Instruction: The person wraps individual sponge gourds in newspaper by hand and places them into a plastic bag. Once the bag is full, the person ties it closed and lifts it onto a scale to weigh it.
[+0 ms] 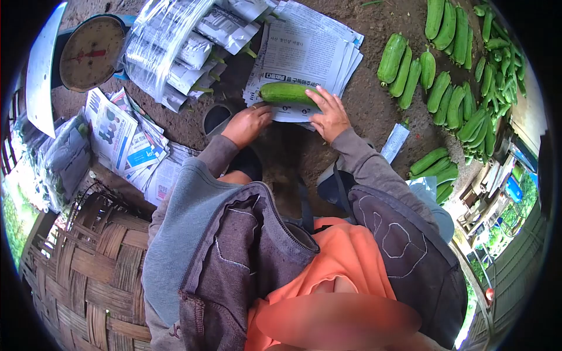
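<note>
A long green gourd lies crosswise on the near part of a stack of printed newspaper sheets. My left hand is at the near left corner of the top sheet, its fingers curled and pinched at the paper's edge, just below the gourd's left end. My right hand rests over the gourd's right end, fingers on its skin and thumb down by the near edge of the sheet. Part of the paper under both hands is hidden.
Newspaper-wrapped gourds under clear plastic lie at upper left, beside a round-dial scale. More newspapers lie at left, near a woven bamboo basket. Rows of bare gourds cover the ground at right; one wrapped piece lies nearer.
</note>
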{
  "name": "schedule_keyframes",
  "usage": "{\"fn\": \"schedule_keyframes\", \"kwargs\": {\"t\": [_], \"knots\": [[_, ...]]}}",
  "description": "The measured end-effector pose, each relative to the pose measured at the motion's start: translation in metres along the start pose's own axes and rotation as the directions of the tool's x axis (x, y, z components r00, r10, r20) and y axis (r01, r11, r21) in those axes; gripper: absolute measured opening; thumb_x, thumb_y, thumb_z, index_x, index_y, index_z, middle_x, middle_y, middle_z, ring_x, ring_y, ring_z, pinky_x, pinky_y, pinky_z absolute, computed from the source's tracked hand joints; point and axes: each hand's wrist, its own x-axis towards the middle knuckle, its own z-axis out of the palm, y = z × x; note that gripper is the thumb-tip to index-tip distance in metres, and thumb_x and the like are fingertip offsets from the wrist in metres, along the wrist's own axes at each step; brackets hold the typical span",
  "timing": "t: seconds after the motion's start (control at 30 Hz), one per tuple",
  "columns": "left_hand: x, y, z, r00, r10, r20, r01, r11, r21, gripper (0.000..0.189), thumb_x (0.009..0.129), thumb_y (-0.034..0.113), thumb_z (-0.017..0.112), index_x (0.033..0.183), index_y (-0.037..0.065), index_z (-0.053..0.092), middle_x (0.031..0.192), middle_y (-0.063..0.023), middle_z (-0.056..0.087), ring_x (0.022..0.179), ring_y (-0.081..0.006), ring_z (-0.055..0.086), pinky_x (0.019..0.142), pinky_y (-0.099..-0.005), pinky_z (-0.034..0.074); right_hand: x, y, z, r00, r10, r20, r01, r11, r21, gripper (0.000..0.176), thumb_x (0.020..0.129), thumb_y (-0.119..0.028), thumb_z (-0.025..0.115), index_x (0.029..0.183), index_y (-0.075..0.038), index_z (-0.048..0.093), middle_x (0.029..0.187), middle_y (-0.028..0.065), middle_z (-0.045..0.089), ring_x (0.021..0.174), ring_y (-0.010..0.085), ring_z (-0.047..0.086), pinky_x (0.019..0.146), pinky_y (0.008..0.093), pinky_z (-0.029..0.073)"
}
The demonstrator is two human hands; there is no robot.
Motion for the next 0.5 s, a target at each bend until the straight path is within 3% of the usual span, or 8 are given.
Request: {"fn": "schedule_keyframes", "kwargs": {"t": [0.1,0.2,0.3,0.4,0.5], "knots": [[0.002,0.007,-0.008,0.999,-0.012,-0.052,0.012,1.000,0.003,0.022,0.080,0.014,0.064,0.099,0.003,0.064,0.111,-0.0099,0.063,0.101,-0.0263,0.061,0.086,-0.0361,0.050,0.001,0.009,0.005,0.995,-0.010,-0.096,0.022,0.992,0.123,0.013,0.066,-0.012,0.075,0.066,-0.009,0.063,0.138,0.0067,0.044,0.132,0.0293,0.035,0.103,0.0460,0.037],[0.006,0.010,-0.016,0.999,0.002,-0.050,-0.001,1.000,0.016,0.020,0.080,0.014,0.064,0.097,0.004,0.065,0.107,-0.0081,0.065,0.097,-0.0251,0.062,0.083,-0.0351,0.051,0.007,0.011,0.003,0.994,-0.003,-0.111,0.017,0.992,0.123,0.013,0.065,-0.010,0.075,0.066,-0.008,0.062,0.134,0.0072,0.047,0.127,0.0299,0.042,0.101,0.0403,0.040],[0.009,0.008,-0.019,0.999,-0.005,-0.034,0.006,1.000,0.020,0.017,0.080,0.014,0.064,0.095,0.005,0.066,0.105,-0.0071,0.066,0.092,-0.0245,0.064,0.080,-0.0348,0.052,0.012,0.007,-0.014,0.996,0.016,-0.091,0.012,0.956,0.292,0.014,0.064,-0.008,0.076,0.067,-0.007,0.063,0.133,0.0076,0.049,0.124,0.0304,0.044,0.100,0.0400,0.041],[0.011,0.010,-0.022,1.000,-0.020,-0.017,0.020,0.999,0.024,0.016,0.079,0.013,0.064,0.093,0.005,0.067,0.101,-0.0068,0.066,0.089,-0.0244,0.064,0.078,-0.0350,0.052,0.011,0.022,-0.010,0.994,-0.062,-0.087,0.083,0.960,0.268,0.017,0.061,-0.010,0.078,0.067,-0.007,0.063,0.130,0.0079,0.050,0.123,0.0309,0.045,0.098,0.0399,0.042],[0.017,0.013,-0.026,0.999,-0.017,-0.047,0.017,1.000,0.006,0.015,0.079,0.014,0.065,0.090,0.005,0.067,0.098,-0.0062,0.067,0.087,-0.0241,0.064,0.077,-0.0352,0.052,0.011,0.027,-0.005,0.998,-0.035,-0.053,0.050,0.944,0.326,0.019,0.059,-0.011,0.080,0.068,-0.007,0.063,0.130,0.0083,0.051,0.122,0.0299,0.045,0.097,0.0396,0.042]]}}
